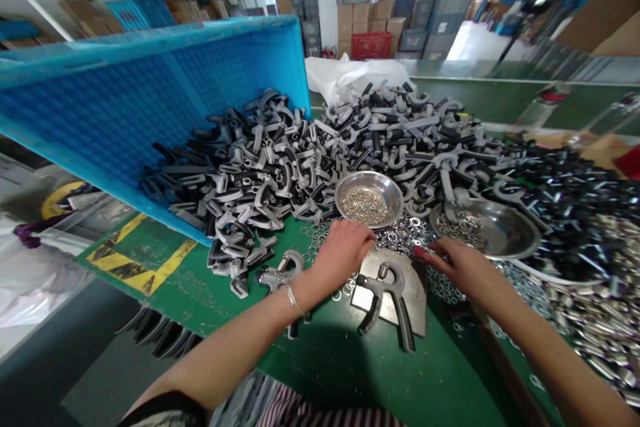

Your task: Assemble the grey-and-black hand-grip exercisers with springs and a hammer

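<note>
My left hand [347, 243] is over small shiny rings [393, 237], just in front of a steel bowl [369, 199] of tiny brass-coloured parts. Its fingers curl down and together; whatever they pinch is hidden. To the right, my right hand [453, 261] reaches in over the same rings, fingers drawn together, with red at a fingertip. What it holds is too small to make out. Between my forearms a grey-and-black hand grip strengthener [387, 303] lies on a metal plate [417, 287]. Another hand grip strengthener [283, 270] is partly hidden behind my left forearm.
A tipped blue crate [200, 67] spills a heap of grey handles [280, 167] over the green table [325, 360]. A second steel bowl [510, 230] holds small metal parts. Black-handled parts [565, 193] and metal cylinders [605, 320] pile up at right.
</note>
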`<state>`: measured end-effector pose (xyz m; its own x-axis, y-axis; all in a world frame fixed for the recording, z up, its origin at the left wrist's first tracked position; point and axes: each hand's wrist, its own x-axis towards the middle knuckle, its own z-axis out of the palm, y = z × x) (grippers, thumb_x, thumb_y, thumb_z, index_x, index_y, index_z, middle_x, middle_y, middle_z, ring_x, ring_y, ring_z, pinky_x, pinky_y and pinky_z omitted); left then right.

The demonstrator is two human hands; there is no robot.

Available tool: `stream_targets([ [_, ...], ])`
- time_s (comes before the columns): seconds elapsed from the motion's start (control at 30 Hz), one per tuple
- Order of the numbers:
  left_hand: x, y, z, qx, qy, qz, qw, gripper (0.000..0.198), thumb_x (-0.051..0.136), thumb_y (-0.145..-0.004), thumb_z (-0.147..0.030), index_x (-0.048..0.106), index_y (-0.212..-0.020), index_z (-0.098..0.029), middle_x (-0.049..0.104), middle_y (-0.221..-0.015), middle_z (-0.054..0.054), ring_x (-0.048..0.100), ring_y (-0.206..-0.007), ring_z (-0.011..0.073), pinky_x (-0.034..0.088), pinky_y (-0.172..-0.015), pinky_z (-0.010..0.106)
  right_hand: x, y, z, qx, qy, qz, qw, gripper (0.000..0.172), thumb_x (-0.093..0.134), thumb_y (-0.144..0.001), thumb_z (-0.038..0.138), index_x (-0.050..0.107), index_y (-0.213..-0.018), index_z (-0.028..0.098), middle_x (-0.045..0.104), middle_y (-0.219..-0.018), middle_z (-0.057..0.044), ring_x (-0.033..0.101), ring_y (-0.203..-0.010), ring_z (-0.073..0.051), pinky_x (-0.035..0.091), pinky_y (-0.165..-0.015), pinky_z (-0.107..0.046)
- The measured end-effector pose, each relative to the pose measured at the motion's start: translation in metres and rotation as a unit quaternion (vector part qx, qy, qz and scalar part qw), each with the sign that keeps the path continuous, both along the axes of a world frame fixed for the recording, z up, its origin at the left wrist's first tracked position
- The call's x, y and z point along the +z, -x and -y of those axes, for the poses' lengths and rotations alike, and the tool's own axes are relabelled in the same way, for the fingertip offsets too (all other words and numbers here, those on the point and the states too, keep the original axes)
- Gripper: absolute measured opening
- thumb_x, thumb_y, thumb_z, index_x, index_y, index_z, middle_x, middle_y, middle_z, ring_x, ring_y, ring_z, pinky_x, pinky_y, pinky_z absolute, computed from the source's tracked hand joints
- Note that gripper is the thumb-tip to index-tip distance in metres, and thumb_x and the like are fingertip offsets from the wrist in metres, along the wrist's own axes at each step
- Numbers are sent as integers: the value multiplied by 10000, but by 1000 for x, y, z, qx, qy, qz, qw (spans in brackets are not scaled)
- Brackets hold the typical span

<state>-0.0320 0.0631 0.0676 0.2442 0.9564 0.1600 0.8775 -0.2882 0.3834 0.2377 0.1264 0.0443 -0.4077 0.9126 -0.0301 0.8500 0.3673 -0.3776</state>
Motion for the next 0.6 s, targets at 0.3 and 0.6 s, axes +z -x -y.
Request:
stream_targets([
  [0.3, -9, 18, -136, 15, 75, -180, 981, 56, 688, -760, -128, 738, -786, -133, 744, -851, 135, 671, -947, 279, 428, -958, 386, 15, 119, -81, 154, -112, 108, 976, 146, 658, -865, 210, 739, -762, 145, 728, -884, -153, 607, -1012, -290, 433, -942, -410],
  [0.6, -22, 24, -125, 36, 36, -128, 990, 182, 548, -898, -214, 716, -958, -178, 743, -986, 99, 663, -995, 254, 419, -952, 393, -13, 126, -94, 115, -86, 108, 984, 267, 624, -946, 342, 649, -1126, 147, 657, -1179, -91, 630, -1077, -234, 504, -948, -467],
])
